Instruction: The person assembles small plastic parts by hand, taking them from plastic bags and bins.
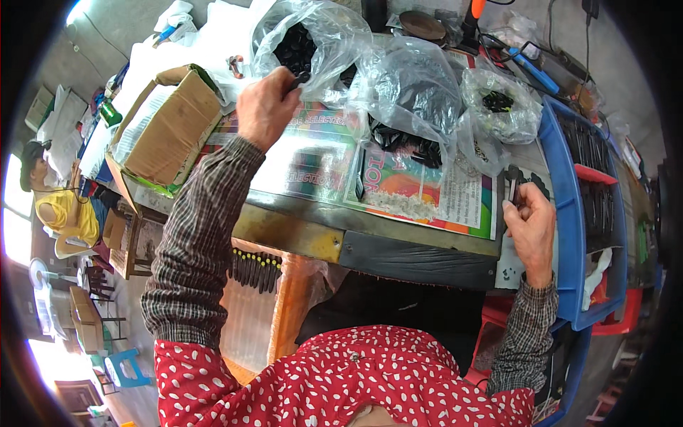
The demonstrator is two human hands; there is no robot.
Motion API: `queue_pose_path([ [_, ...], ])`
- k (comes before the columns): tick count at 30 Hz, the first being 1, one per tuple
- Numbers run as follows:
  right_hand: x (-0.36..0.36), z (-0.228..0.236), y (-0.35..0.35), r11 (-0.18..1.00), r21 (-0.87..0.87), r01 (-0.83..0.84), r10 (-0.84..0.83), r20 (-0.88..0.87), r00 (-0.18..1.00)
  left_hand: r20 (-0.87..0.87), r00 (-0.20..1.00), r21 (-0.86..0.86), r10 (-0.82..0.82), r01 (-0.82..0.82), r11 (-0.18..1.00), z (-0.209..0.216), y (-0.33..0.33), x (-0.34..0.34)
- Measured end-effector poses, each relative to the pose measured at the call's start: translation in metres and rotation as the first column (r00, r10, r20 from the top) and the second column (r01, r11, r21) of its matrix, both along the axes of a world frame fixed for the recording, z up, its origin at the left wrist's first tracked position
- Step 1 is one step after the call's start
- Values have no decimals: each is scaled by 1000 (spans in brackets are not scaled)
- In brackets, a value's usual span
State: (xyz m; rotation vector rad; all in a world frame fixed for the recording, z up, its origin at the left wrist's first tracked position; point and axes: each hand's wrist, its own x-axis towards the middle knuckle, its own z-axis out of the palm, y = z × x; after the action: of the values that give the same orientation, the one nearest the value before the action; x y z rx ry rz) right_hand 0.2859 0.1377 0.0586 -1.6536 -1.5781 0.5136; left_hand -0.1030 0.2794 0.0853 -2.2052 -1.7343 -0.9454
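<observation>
My left hand (266, 108) is raised over the table, fingers closed on a small black piece (301, 78). It is beside a clear plastic bag (341, 32) that stands open with many black pieces (294, 50) inside. At the table's right end, my right hand (531, 226) pinches a thin dark part (513, 182), whose exact kind I cannot make out. Small black bits (535, 179) lie just beyond that hand. Between my hands, black pieces (427, 152) spill from a second clear bag (420, 78) onto a colourful printed sheet (306, 160).
An open cardboard box (171, 135) stands at the left. A blue divided crate (565, 213) with long black items borders the right side. A small bag of black pieces (497, 102) and an orange-handled tool (477, 10) are farther back. A person in yellow (67, 217) sits far left.
</observation>
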Motion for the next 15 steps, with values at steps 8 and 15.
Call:
queue_pose_path([
  [8, -32, -3, 1, 989, -25, -146, 126, -375, 918, 113, 986, -9, -122, 124, 992, -32, 74, 39],
  [15, -29, -17, 0, 991, -33, -130, 109, -361, 926, -7, 999, -154, -39, 37, 987, -52, 106, 57],
])
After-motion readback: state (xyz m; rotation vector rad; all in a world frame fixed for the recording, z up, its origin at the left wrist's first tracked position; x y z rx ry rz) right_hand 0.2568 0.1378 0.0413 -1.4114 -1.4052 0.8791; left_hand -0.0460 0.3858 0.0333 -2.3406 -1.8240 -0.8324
